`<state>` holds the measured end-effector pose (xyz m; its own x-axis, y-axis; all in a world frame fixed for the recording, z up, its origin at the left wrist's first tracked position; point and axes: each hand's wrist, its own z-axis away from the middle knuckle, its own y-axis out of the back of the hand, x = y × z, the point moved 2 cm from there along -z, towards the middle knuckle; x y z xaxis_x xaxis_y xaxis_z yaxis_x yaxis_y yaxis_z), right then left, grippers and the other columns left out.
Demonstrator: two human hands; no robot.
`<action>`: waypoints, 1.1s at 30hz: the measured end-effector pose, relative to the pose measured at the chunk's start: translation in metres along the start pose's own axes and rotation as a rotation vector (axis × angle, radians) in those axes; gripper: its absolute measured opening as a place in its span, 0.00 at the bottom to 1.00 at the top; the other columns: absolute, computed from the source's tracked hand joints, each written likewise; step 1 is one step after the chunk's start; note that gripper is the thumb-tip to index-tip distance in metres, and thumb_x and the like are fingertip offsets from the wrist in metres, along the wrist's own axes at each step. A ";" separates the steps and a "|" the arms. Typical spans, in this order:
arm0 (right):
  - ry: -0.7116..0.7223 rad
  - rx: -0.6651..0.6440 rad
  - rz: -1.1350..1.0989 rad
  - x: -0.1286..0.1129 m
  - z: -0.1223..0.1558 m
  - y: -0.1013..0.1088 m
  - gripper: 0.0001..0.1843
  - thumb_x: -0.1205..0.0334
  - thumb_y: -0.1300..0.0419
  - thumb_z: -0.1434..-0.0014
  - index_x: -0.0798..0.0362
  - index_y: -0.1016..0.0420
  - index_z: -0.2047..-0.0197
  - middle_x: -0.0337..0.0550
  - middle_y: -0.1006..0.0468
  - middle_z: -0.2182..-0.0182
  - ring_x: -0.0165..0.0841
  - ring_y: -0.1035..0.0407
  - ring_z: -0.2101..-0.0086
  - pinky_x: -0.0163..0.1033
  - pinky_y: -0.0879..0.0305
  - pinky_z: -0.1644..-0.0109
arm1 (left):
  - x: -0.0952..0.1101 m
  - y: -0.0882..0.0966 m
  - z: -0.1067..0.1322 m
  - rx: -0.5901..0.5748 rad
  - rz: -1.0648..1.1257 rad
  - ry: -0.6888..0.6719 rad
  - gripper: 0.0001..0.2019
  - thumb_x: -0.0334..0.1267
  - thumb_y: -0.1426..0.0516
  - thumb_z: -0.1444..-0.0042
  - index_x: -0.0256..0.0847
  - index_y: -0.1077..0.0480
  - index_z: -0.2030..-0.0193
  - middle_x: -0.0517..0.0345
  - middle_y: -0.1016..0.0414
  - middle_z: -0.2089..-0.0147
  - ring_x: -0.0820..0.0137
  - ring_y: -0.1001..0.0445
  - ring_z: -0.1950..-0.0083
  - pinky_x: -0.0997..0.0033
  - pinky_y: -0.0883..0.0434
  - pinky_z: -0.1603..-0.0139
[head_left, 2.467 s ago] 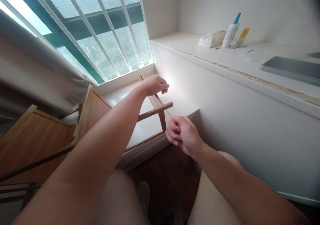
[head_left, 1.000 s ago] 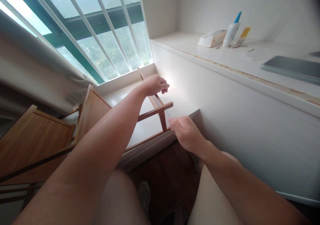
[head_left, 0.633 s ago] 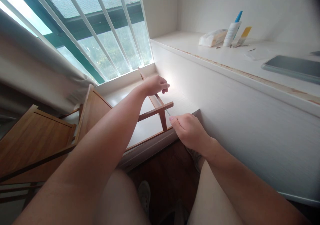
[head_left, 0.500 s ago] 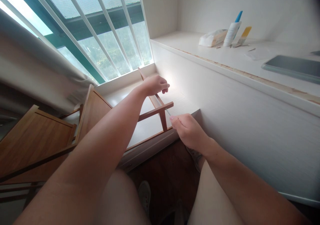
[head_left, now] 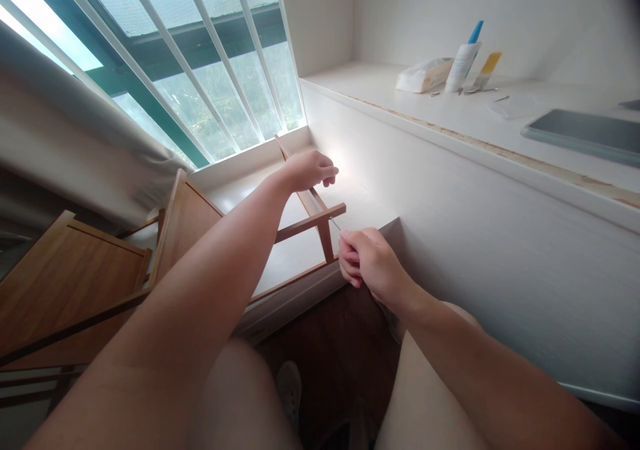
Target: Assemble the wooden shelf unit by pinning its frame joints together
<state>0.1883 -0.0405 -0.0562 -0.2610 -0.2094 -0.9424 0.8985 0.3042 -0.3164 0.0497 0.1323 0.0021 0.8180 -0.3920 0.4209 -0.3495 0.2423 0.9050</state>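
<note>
A brown wooden furniture frame (head_left: 305, 226) with crossing rails lies on the white ledge in front of me. My left hand (head_left: 313, 170) lies over its far rail with the fingers curled round; the palm side is hidden. Between thumb and fingers my right hand (head_left: 367, 260) grips a thin metal tool (head_left: 335, 224). That tool's tip meets the frame near the joint of the crossbar and the short leg. Its handle end is covered by my fingers, so I cannot tell its exact kind.
Wooden panels (head_left: 95, 263) stand at the left beside a curtain (head_left: 75, 117). On the white shelf (head_left: 380, 83) are a tissue pack (head_left: 424, 75), a white bottle with blue tip (head_left: 461, 67), a yellow-handled brush (head_left: 489, 67), small metal pieces and a phone (head_left: 585, 133). A barred window is ahead.
My right hand has rotated about the tool, and its lower fingers now show curled beneath. The left hand and the frame stay in place.
</note>
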 end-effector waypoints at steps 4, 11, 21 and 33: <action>-0.004 0.002 -0.035 -0.002 0.001 -0.003 0.24 0.56 0.51 0.35 0.49 0.49 0.83 0.29 0.49 0.90 0.25 0.49 0.88 0.34 0.55 0.82 | 0.000 0.000 0.000 -0.003 0.000 -0.001 0.17 0.49 0.47 0.41 0.44 0.22 0.70 0.57 0.18 0.64 0.72 0.31 0.71 0.68 0.38 0.68; -0.013 0.016 0.134 -0.006 0.009 -0.002 0.24 0.55 0.50 0.34 0.49 0.48 0.82 0.29 0.51 0.87 0.25 0.51 0.86 0.35 0.55 0.81 | 0.000 0.000 0.001 -0.006 0.003 0.008 0.17 0.49 0.47 0.41 0.43 0.22 0.70 0.57 0.18 0.64 0.71 0.30 0.71 0.68 0.38 0.68; 0.151 0.041 0.511 0.000 0.005 0.008 0.26 0.51 0.53 0.31 0.50 0.53 0.79 0.32 0.52 0.83 0.26 0.53 0.80 0.38 0.58 0.74 | 0.000 0.000 0.000 -0.008 0.001 -0.006 0.17 0.50 0.47 0.41 0.43 0.22 0.70 0.57 0.18 0.64 0.72 0.30 0.70 0.68 0.38 0.68; 0.304 0.041 0.955 -0.018 0.001 0.015 0.25 0.57 0.54 0.31 0.51 0.53 0.80 0.34 0.51 0.82 0.27 0.54 0.78 0.40 0.60 0.70 | -0.001 0.000 0.000 -0.009 0.005 0.000 0.17 0.49 0.47 0.42 0.44 0.22 0.70 0.56 0.19 0.64 0.71 0.30 0.69 0.66 0.37 0.66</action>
<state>0.2069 -0.0332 -0.0435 0.5023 0.3542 -0.7888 0.7884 0.1869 0.5860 0.0490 0.1329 0.0011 0.8160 -0.3910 0.4258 -0.3500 0.2520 0.9022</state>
